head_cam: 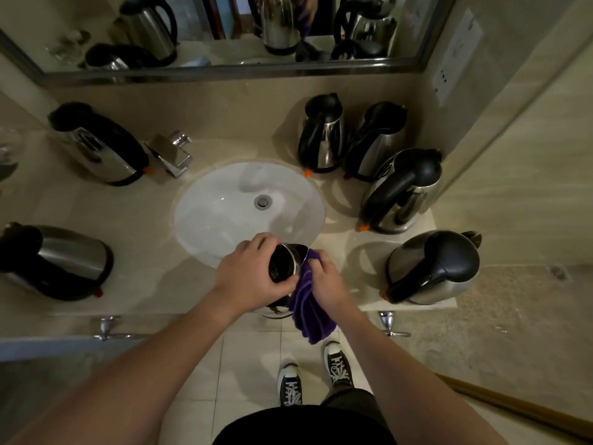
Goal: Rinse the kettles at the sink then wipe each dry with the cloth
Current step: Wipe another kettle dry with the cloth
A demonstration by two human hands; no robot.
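Seven kettles show here, and one kettle is held up over the near edge of the counter, just in front of the sink. The left hand curls round its black top and grips it. The right hand grips a purple cloth and presses it on the kettle's right side; the cloth hangs down past the counter edge. I cannot see inside the held kettle. The sink bowl is white, with a drain in the middle and nothing else in it. A shiny tap stands at its far left. Two kettles sit on the left, one far and one near, well apart, with bare counter between them. Four kettles crowd the right side, close together, and the nearest one stands right at the counter's near edge. All their lids are closed. A mirror runs along the far wall. A wall closes in the right side. Down below are pale floor tiles and two dark shoes with white laces.
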